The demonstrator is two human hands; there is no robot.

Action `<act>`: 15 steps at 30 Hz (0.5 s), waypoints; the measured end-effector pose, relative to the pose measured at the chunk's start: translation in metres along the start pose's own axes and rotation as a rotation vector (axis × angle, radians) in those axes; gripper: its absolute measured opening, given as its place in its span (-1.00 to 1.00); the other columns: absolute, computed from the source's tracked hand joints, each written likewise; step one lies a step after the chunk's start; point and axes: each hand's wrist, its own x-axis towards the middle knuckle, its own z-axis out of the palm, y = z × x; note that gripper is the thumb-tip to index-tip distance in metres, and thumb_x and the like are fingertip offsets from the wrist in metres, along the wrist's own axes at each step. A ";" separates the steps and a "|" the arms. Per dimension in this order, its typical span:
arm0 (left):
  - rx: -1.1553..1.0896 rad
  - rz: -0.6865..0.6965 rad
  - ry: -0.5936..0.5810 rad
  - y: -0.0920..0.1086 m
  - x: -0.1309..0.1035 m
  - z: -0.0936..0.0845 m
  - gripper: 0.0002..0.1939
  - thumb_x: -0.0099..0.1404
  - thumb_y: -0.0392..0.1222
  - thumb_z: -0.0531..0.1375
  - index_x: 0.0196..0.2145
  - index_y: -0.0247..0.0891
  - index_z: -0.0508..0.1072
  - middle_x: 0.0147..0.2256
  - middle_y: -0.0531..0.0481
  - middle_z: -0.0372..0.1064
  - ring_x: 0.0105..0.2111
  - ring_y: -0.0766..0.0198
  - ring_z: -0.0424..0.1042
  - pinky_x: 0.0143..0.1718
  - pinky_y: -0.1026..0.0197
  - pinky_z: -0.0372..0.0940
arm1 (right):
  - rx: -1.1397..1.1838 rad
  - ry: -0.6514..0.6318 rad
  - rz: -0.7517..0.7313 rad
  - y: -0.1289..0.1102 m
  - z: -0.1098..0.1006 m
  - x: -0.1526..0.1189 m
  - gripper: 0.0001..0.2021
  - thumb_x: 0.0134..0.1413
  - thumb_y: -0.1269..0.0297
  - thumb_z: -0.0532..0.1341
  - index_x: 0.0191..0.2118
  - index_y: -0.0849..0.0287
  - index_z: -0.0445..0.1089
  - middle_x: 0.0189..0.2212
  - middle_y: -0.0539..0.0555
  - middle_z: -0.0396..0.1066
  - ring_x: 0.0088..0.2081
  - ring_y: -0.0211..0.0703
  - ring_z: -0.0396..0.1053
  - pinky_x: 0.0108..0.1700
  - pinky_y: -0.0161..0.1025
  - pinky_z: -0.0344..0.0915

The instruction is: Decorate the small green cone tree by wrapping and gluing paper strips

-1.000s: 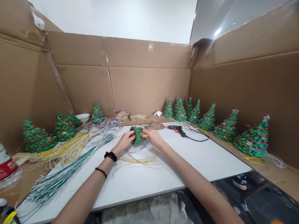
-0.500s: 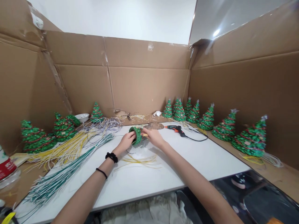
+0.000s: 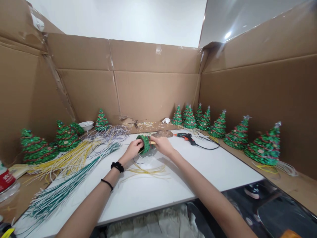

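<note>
A small green Christmas tree [image 3: 146, 145] lies on its side above the white board, its hollow base turned toward the left. My left hand [image 3: 133, 149] grips it by the base rim, with some fingers reaching inside the opening. On the tree's other side, my right hand [image 3: 161, 145] is closed around a short tan stick-like tool [image 3: 153, 142], which points at the tree. The tool's tip is hidden against the green. Just below the hands, loose yellow strands [image 3: 148, 170] are spread on the board.
Bundles of green-white strands [image 3: 64, 191] and yellow strands [image 3: 66, 155] cover the board's left. A corded glue gun [image 3: 187, 137] lies behind my right hand. Several decorated trees [image 3: 239, 134] line the right side; others [image 3: 66, 137] stand left. Cardboard walls [image 3: 158, 86] enclose the board.
The view has shifted very slightly. Both hands keep nearly the same place on the tree, and its base opening shows a little less.
</note>
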 end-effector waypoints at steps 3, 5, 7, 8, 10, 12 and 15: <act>0.038 -0.003 -0.007 0.003 0.000 -0.002 -0.80 0.10 -0.14 0.09 -0.55 -0.32 0.39 -0.51 0.00 0.37 -0.45 0.25 0.29 -0.38 0.26 0.17 | -0.032 0.003 0.037 -0.004 -0.002 0.000 -0.71 0.17 0.33 -0.02 -0.07 0.04 0.35 -0.32 0.07 0.51 -0.33 -0.10 0.43 -0.37 -0.30 0.08; 0.055 -0.001 -0.021 0.005 0.000 -0.003 -0.79 0.10 -0.14 0.08 -0.55 -0.31 0.39 -0.52 0.01 0.36 -0.46 0.25 0.29 -0.39 0.26 0.16 | -0.031 0.014 0.071 -0.006 -0.003 0.000 -0.74 0.17 0.29 -0.01 -0.12 0.06 0.37 -0.34 0.07 0.51 -0.34 -0.11 0.42 -0.38 -0.30 0.07; 0.066 0.003 -0.029 0.006 0.000 -0.003 -0.79 0.10 -0.14 0.07 -0.56 -0.30 0.37 -0.53 0.02 0.35 -0.47 0.26 0.27 -0.40 0.26 0.15 | -0.006 0.023 0.105 -0.008 -0.002 0.000 -0.74 0.18 0.23 -0.02 -0.19 0.08 0.40 -0.36 0.06 0.51 -0.34 -0.13 0.42 -0.39 -0.31 0.05; 0.069 0.003 -0.030 0.007 -0.001 -0.003 -0.79 0.09 -0.13 0.07 -0.56 -0.30 0.36 -0.55 0.03 0.33 -0.48 0.27 0.25 -0.41 0.26 0.14 | 0.012 0.025 0.121 -0.008 -0.002 0.000 -0.73 0.19 0.20 -0.03 -0.23 0.09 0.40 -0.37 0.06 0.50 -0.34 -0.13 0.41 -0.40 -0.32 0.05; 0.063 -0.005 -0.038 0.008 -0.001 -0.003 -0.80 0.08 -0.12 0.06 -0.58 -0.28 0.33 -0.57 0.05 0.29 -0.51 0.29 0.22 -0.44 0.27 0.12 | 0.045 0.028 0.150 -0.009 0.000 0.001 -0.69 0.22 0.15 -0.05 -0.28 0.10 0.41 -0.39 0.05 0.50 -0.35 -0.15 0.41 -0.41 -0.32 0.04; 0.048 -0.016 -0.055 0.009 -0.001 -0.002 -0.79 0.08 -0.11 0.06 -0.59 -0.27 0.30 -0.59 0.07 0.26 -0.53 0.30 0.20 -0.47 0.28 0.11 | 0.065 0.038 0.183 -0.010 0.003 0.001 -0.69 0.22 0.14 -0.05 -0.29 0.10 0.41 -0.40 0.05 0.49 -0.35 -0.16 0.40 -0.42 -0.33 0.04; 0.044 -0.011 -0.070 0.010 -0.001 -0.003 -0.78 0.09 -0.08 0.06 -0.59 -0.26 0.27 -0.60 0.08 0.23 -0.53 0.31 0.19 -0.48 0.29 0.10 | 0.061 0.063 0.240 -0.013 0.006 0.003 -0.73 0.19 0.19 -0.02 -0.27 0.10 0.41 -0.39 0.05 0.49 -0.36 -0.15 0.41 -0.42 -0.32 0.03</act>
